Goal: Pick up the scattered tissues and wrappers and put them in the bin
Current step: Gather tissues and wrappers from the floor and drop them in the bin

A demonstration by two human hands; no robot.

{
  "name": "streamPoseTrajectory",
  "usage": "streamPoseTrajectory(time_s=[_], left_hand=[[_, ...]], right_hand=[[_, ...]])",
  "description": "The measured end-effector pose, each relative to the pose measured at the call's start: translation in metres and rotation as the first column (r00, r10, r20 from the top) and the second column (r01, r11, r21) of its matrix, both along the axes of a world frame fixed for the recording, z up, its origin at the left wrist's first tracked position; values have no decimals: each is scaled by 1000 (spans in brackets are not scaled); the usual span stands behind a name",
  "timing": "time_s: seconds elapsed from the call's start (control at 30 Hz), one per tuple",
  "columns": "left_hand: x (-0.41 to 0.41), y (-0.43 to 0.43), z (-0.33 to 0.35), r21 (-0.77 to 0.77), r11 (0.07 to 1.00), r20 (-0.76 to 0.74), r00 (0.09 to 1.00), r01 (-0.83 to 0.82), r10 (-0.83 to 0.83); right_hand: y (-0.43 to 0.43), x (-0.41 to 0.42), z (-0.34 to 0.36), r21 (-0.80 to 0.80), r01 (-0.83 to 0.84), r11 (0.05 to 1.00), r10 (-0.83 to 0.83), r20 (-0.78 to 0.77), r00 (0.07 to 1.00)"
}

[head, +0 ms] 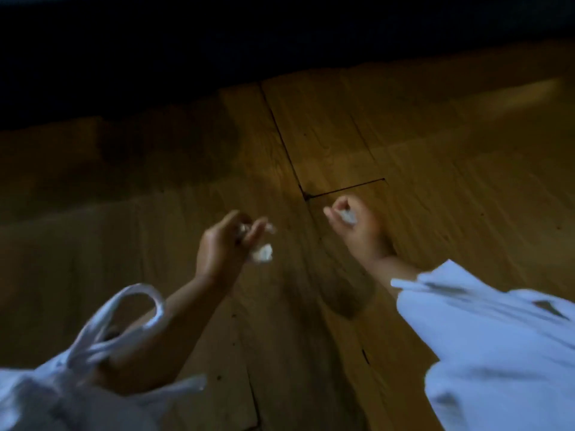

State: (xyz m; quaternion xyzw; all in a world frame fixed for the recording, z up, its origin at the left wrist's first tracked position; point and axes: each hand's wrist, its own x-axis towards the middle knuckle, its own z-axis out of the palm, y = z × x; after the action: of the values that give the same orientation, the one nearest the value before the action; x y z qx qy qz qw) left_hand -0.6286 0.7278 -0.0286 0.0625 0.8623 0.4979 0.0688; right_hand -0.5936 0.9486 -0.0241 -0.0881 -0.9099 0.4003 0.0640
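Observation:
The picture is dim and blurred. My left hand point(222, 244) hovers over the wooden floor with its fingers curled around small crumpled white scraps point(263, 253), tissue or wrapper; one lump pokes out below the fingers. My right hand point(354, 227) is closed on another small white crumpled tissue point(347, 216), held between thumb and fingers. A white plastic bag point(102, 334) hangs from my left forearm by its looped handles. No bin shows in the frame.
Wide wooden floorboards point(311, 135) with dark seams fill the view. A black unlit area point(155, 42) runs along the top. My white sleeve point(497, 337) covers the lower right.

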Motion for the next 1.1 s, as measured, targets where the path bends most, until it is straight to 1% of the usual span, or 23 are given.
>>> streamPoseTrajectory(time_s=[0.03,0.07,0.13,0.2,0.27,0.3,0.37,0.43,0.5,0.6,0.73,0.83,0.9,0.97,1.03,1.1], left_hand=[[-9,-4,14,33,996,-25,996,-87,88],[-18,-7,31,97,983,-10,988,-154,156],[-28,-18,72,205,949,25,971,-238,238],[-25,-40,120,225,917,66,945,-328,321],[-11,-53,153,231,894,106,923,-385,370],[-3,-64,177,233,880,126,910,-413,394],[14,-91,234,259,865,191,901,-430,390],[28,-120,305,283,856,219,898,-433,381],[39,-153,380,299,848,228,896,-438,382],[62,-213,491,282,812,230,857,-511,460],[97,-302,596,239,782,187,818,-576,545],[113,-363,647,247,744,166,783,-621,599],[114,-397,671,246,739,154,778,-627,609],[108,-431,683,251,709,145,750,-659,645],[96,-462,688,246,664,143,704,-707,696],[81,-487,690,249,623,173,667,-742,725]], right_hand=[[-11,-16,16,-39,42,998,-42,-7,999],[-23,-33,37,-72,89,993,-90,-13,996],[-50,-58,81,-153,185,971,-192,-29,981],[-85,-62,135,-270,239,933,-244,16,970],[-110,-46,172,-315,270,910,-264,63,962],[-123,-39,196,-309,260,915,-249,76,965],[-150,-27,254,-316,225,922,-203,101,974],[-178,-21,319,-325,182,928,-155,108,982],[-212,-18,384,-347,115,931,-80,112,990],[-279,-7,485,-380,-1,925,49,116,992],[-367,10,592,-439,-109,892,166,94,982],[-429,19,641,-500,-152,852,231,100,968],[-465,19,660,-546,-161,822,259,107,960],[-497,12,671,-572,-176,801,298,126,946],[-528,1,677,-595,-200,778,360,163,918],[-554,-16,678,-596,-222,771,407,194,893]])
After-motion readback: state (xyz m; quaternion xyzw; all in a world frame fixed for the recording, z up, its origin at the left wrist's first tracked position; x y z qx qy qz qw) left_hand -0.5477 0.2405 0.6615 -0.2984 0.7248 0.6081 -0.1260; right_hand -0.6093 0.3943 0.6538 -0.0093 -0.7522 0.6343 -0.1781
